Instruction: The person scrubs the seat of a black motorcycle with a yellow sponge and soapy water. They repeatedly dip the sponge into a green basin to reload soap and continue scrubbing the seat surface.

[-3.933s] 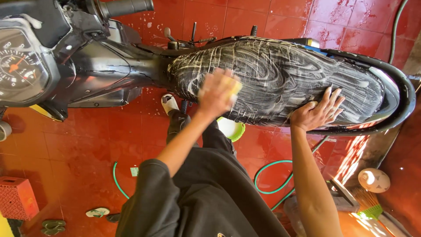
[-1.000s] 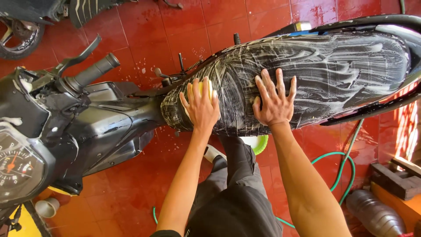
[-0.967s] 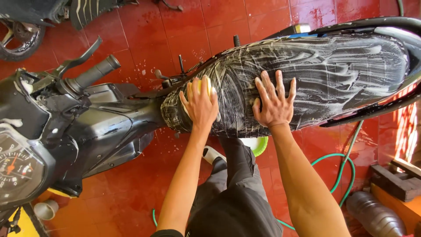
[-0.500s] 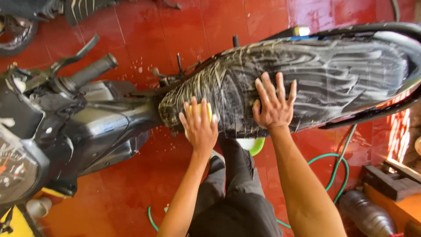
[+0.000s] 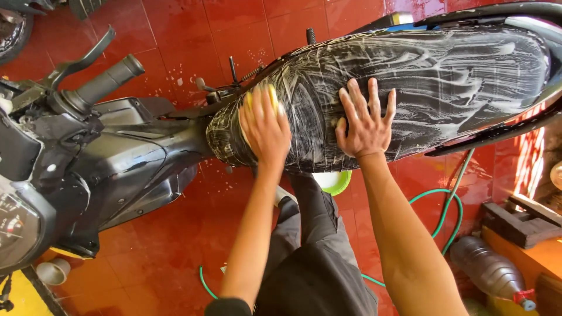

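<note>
Your left hand (image 5: pixel 264 130) has slid back up onto the front end of the soapy black motorcycle seat (image 5: pixel 410 88) from the lower edge where it was half a second ago, so the scrubbing now covers the nose of the seat. It presses a yellow sponge (image 5: pixel 271 97) flat under a half-closed palm, and your right hand (image 5: pixel 366 122) stays spread open on the seat's middle, holding nothing. Most of the sponge is hidden under your fingers, and the seat's rear runs out of view.
</note>
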